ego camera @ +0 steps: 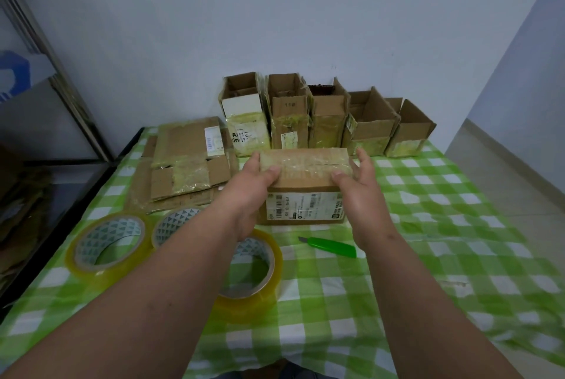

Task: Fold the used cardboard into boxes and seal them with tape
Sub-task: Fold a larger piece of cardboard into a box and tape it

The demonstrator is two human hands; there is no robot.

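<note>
Checked table (428, 226); tape rolls (107, 244); green cutter (333, 246); flat cardboard (186, 161); boxes (305, 116).

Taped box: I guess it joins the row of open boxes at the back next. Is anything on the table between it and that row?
Nothing visible. The taped box, held by the left hand and right hand, sits just before the row. The flat cardboard lies off to the left.
</note>
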